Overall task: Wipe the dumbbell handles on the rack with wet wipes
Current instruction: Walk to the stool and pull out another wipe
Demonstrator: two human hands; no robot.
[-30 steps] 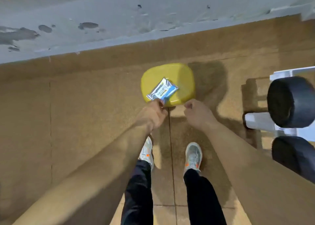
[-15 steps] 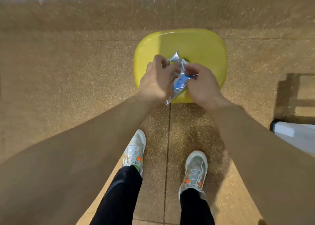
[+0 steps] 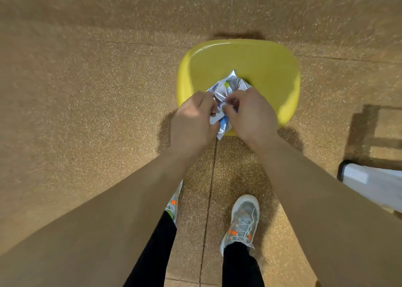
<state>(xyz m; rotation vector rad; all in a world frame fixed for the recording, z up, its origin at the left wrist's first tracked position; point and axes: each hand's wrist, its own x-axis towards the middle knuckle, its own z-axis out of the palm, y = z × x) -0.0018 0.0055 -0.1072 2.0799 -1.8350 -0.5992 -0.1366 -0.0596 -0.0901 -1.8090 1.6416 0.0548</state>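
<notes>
Wet wipes packet [image 3: 230, 86]: crumpled silver-and-blue foil pack, held over the near edge of the yellow stool seat [image 3: 256, 60]; far end fans out above the seat, near corner pokes down between the wrists. Whether it touches the seat: cannot tell.
Left hand [image 3: 191, 123]: fingers curled, gripping the packet's left side.
Right hand [image 3: 253, 115]: thumb and fingers pinching the packet's middle, right beside the left hand's fingertips.
Hands together: close, knuckles nearly meeting, both clamped on the one packet.
Packet opening: hidden by fingers; a small white patch shows between the two hands.
Stool seat: rounded square, glossy, on the speckled brown floor [image 3: 87, 95].
Feet: right shoe [image 3: 242, 221] in full view, left shoe [image 3: 173, 206] mostly hidden under the left forearm.
Right edge: white frame piece with a dark end cap [image 3: 369, 181], well apart from the stool.
</notes>
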